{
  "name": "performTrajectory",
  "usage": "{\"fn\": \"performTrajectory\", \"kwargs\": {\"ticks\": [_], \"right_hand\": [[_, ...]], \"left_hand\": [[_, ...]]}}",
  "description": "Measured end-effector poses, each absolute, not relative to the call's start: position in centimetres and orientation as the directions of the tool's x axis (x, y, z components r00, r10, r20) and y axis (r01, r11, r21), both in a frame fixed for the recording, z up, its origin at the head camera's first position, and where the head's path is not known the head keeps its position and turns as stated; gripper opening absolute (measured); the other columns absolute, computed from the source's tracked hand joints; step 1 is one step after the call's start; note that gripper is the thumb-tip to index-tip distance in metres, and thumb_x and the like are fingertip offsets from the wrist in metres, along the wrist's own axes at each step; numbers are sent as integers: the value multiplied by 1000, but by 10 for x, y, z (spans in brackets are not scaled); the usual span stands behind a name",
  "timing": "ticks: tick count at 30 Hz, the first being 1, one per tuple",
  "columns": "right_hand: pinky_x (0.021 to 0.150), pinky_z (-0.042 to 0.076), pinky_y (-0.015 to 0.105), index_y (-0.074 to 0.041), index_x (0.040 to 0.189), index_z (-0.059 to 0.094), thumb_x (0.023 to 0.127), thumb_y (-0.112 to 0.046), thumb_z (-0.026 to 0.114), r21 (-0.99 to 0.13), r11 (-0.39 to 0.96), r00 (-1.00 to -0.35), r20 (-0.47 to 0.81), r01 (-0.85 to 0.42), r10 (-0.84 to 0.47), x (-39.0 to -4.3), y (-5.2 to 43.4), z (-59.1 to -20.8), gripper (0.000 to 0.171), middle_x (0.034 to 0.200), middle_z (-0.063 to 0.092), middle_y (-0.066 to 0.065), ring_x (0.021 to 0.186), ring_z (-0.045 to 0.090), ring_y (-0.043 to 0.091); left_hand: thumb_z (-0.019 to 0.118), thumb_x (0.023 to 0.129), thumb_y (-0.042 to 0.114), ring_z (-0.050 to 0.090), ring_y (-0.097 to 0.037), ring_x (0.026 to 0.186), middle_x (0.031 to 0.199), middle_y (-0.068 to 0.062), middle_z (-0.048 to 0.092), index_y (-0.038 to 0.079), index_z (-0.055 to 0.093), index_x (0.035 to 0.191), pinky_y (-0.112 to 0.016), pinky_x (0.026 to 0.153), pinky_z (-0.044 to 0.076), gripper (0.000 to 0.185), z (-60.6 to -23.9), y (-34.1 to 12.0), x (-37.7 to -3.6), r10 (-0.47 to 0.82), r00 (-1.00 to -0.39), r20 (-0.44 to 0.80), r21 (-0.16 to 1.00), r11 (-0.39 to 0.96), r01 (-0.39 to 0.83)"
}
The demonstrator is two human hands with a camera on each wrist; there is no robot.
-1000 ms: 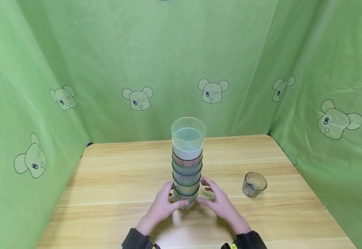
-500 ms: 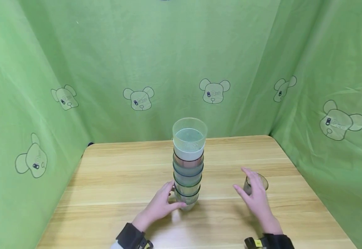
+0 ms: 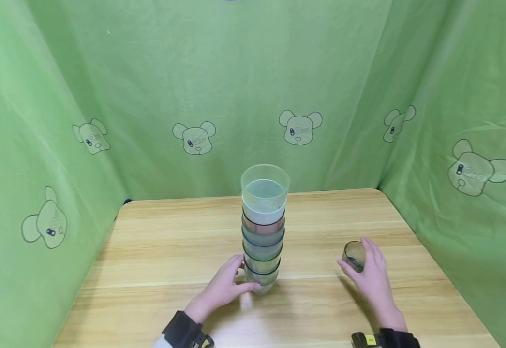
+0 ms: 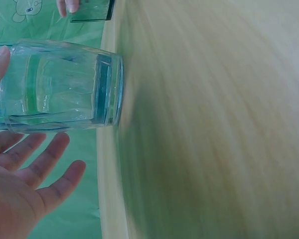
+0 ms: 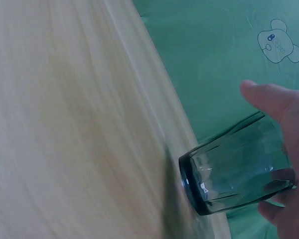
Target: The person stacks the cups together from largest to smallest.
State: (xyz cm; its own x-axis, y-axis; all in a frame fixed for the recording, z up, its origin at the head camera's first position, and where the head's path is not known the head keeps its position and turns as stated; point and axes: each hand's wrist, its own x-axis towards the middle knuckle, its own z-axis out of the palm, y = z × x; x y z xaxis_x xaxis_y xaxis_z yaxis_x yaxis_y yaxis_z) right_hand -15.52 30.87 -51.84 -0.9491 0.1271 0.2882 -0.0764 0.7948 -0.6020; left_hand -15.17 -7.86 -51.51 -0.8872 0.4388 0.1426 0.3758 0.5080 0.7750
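A tall stack of several nested clear cups (image 3: 263,227) stands mid-table; the top cup (image 3: 264,193) is the widest. My left hand (image 3: 226,286) rests beside the stack's base, thumb against the bottom cup (image 4: 60,84) and fingers (image 4: 45,164) spread straight, clear of the cup. To the right, my right hand (image 3: 370,278) grips a single small smoky glass (image 3: 354,255), thumb (image 5: 271,99) on one side and fingers (image 5: 289,219) on the other. That glass (image 5: 236,167) has its base down on the wooden table (image 3: 170,241).
Green cloth printed with bears (image 3: 298,128) walls the table on the left, back and right. The table's back edge (image 3: 192,199) and right edge (image 3: 414,232) run close to the cloth. Bare wood (image 3: 157,270) lies left of the stack.
My right hand left the stack's base, moved right and closed round the small glass. The left hand and the stack stayed in place.
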Motion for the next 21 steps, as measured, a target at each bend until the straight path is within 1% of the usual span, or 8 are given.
{"fn": "performTrajectory", "kwargs": {"ticks": [4,8,10,15,21], "right_hand": [[107,25,74,1,153,16,82,-34,77,-639,769,-954,244,-25,172,-156,309,-519,100,152,23,35,136,27,56],[106,28,73,0,153,16,83,-32,77,-659,751,-953,203,36,223,-155,310,-516,99,148,27,38,132,31,57],[105,29,72,0,153,18,83,-34,76,-646,762,-951,202,51,235,-156,310,-515,97,147,29,38,130,34,57],[103,34,71,1,151,24,84,-33,76,-619,785,-939,253,26,231,-157,306,-506,91,142,35,39,125,40,56],[99,36,71,-3,150,31,82,-32,78,-625,779,-913,346,-52,216,-160,297,-484,88,137,43,35,121,44,51]], "left_hand": [[67,80,61,55,-16,120,129,3,58,21,40,146,-41,100,50,81,-516,-78,-152,441,-888,129,780,508,366],[66,80,61,55,-17,120,129,2,58,21,39,146,-42,100,50,82,-517,-78,-151,441,-890,119,784,508,357],[67,80,61,55,-16,120,129,3,58,21,39,146,-41,101,50,82,-517,-78,-151,439,-891,114,787,508,350],[66,80,62,55,-16,120,129,3,58,22,39,146,-43,101,50,82,-518,-78,-152,436,-894,108,795,502,341],[67,79,61,54,-19,124,135,1,56,22,39,147,-44,102,49,84,-518,-78,-152,433,-895,109,801,495,337]]}}
